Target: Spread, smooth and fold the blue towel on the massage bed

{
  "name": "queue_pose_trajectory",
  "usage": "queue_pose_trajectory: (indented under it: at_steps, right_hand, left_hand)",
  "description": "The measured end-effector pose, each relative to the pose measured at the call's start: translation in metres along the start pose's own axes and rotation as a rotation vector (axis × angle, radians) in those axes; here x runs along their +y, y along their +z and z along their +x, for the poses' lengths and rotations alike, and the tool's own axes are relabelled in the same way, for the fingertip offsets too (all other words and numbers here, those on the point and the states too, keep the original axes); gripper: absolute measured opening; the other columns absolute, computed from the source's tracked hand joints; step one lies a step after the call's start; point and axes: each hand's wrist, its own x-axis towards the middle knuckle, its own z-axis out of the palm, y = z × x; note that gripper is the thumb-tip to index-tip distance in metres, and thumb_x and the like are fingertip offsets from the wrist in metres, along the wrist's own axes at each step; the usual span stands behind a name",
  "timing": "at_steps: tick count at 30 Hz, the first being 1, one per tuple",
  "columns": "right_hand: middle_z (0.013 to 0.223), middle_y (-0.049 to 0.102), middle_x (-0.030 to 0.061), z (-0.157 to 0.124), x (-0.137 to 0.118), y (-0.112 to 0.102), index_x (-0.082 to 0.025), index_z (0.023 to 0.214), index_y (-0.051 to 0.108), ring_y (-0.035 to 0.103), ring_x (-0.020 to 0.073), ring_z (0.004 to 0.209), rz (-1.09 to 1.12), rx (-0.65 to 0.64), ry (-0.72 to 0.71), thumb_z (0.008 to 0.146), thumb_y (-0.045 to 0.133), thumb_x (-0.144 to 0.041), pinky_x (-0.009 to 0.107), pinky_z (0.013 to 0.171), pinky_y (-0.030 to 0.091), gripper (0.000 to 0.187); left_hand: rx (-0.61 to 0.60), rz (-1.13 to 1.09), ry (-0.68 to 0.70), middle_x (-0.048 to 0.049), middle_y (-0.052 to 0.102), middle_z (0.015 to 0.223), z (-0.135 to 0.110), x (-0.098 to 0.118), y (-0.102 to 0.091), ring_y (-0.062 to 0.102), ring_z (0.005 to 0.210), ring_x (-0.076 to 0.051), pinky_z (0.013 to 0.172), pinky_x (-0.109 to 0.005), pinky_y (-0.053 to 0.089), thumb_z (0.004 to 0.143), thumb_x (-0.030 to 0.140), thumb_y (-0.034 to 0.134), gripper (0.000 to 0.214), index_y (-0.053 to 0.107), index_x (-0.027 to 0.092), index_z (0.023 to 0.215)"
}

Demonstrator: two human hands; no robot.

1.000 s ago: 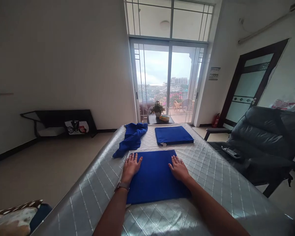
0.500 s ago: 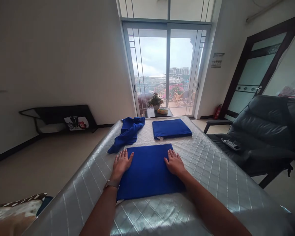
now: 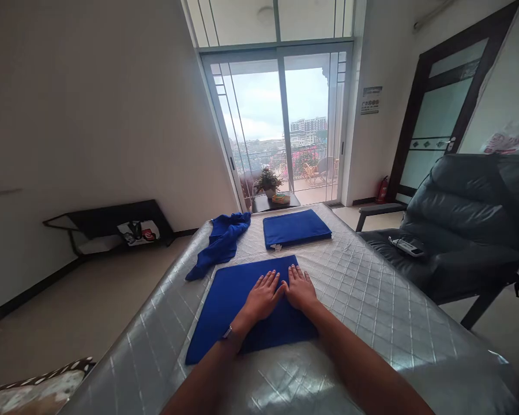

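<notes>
A blue folded cloth [image 3: 218, 311] lies flat in front of me on a silver quilted surface [image 3: 354, 300]. My left hand [image 3: 263, 295] rests palm down on the right half of this cloth, fingers stretched out. Beside it, my right hand [image 3: 300, 286] presses flat at the cloth's upper right edge, fingers extended. The two thumbs meet or nearly meet. Farther back sits a stack of folded blue cloth [image 3: 297, 227] with a white tag at its near edge. Left of that stack lies a crumpled blue cloth [image 3: 222, 242].
A dark padded armchair [image 3: 480, 213] with a remote control [image 3: 406, 246] on its seat stands at the right. Beyond the far edge, a small table [image 3: 263, 203] holds a potted plant [image 3: 268, 181]. A black folded frame [image 3: 116, 225] leans by the left wall.
My left hand has slid from the folded cloth's left edge across to the right, up against my right hand. The right hand stays near the right edge. The view has tilted slightly.
</notes>
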Motion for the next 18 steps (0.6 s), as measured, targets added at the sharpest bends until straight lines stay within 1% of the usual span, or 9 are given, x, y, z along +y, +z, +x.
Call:
queue_pose_trajectory:
  at_steps: [2,3,4,6,8,10,15,18]
  right_hand:
    - [0.167,0.012,0.0103,0.0,0.002,0.001,-0.007,0.16,0.021,0.007,0.0224,0.154,-0.024,-0.01,-0.024,0.099,0.027,-0.033,0.042,0.124,0.005,0.067]
    - [0.167,0.011,0.0098,0.0,0.003,0.001,-0.008,0.16,0.021,0.006,0.0223,0.154,-0.032,-0.013,-0.033,0.098,0.028,-0.03,0.042,0.124,0.005,0.066]
    - [0.167,0.011,0.0095,0.0,0.003,0.001,-0.008,0.16,0.02,0.006,0.0222,0.154,-0.033,-0.011,-0.036,0.097,0.028,-0.029,0.042,0.124,0.005,0.066]
    - [0.167,0.013,0.0099,0.0,0.003,0.001,-0.007,0.16,0.021,0.008,0.0224,0.154,-0.015,0.0,-0.025,0.099,0.025,-0.032,0.042,0.124,0.005,0.066]
    - [0.167,0.015,0.0104,0.0,0.001,0.001,-0.007,0.159,0.022,0.009,0.0222,0.154,0.013,0.011,-0.006,0.101,0.023,-0.038,0.042,0.124,0.004,0.067]
    - [0.167,0.015,0.0105,0.0,0.0,0.001,-0.007,0.16,0.022,0.008,0.0221,0.154,0.032,0.014,0.009,0.101,0.021,-0.044,0.042,0.124,0.004,0.069]
    - [0.167,0.013,0.0097,0.002,0.0,0.001,-0.006,0.159,0.02,0.007,0.0214,0.154,0.018,0.009,0.014,0.101,0.02,-0.045,0.041,0.124,0.002,0.07]
    - [0.167,0.012,0.0093,0.002,0.0,0.001,-0.005,0.16,0.019,0.007,0.0212,0.154,0.004,-0.001,0.018,0.101,0.02,-0.045,0.04,0.124,0.002,0.071]
  left_hand:
    - [-0.001,-0.031,0.012,-0.009,0.036,0.161,0.015,0.025,0.006,0.026,0.151,-0.022,0.124,-0.044,0.024,0.106,0.049,0.013,0.063,0.034,0.018,0.156]
    - [-0.003,-0.041,-0.01,-0.0096,0.036,0.16,0.02,0.031,0.007,0.026,0.151,-0.022,0.124,-0.044,0.024,0.105,0.049,0.011,0.064,0.034,0.017,0.156]
    - [-0.006,-0.045,-0.041,-0.0103,0.036,0.16,0.024,0.034,0.008,0.026,0.151,-0.023,0.124,-0.043,0.023,0.105,0.049,0.011,0.065,0.033,0.015,0.156]
    - [-0.025,-0.036,-0.097,-0.0111,0.034,0.161,0.024,0.028,0.007,0.026,0.151,-0.023,0.124,-0.043,0.022,0.105,0.051,0.012,0.067,0.034,0.014,0.156]
    - [-0.054,-0.017,-0.153,-0.0119,0.031,0.162,0.017,0.011,0.004,0.024,0.152,-0.024,0.125,-0.044,0.02,0.104,0.053,0.013,0.069,0.034,0.012,0.155]
    - [-0.081,0.008,-0.219,-0.0126,0.028,0.163,0.003,-0.013,0.001,0.021,0.152,-0.024,0.125,-0.044,0.019,0.104,0.056,0.012,0.072,0.032,0.01,0.156]
    - [-0.107,0.092,-0.389,-0.0127,0.024,0.165,-0.049,-0.079,-0.005,0.02,0.153,-0.024,0.124,-0.044,0.018,0.102,0.059,0.01,0.075,0.029,0.012,0.157]
    - [-0.095,0.12,-0.452,-0.0145,0.024,0.164,-0.08,-0.106,-0.006,0.021,0.152,-0.024,0.124,-0.043,0.018,0.102,0.061,0.01,0.078,0.028,0.008,0.157]
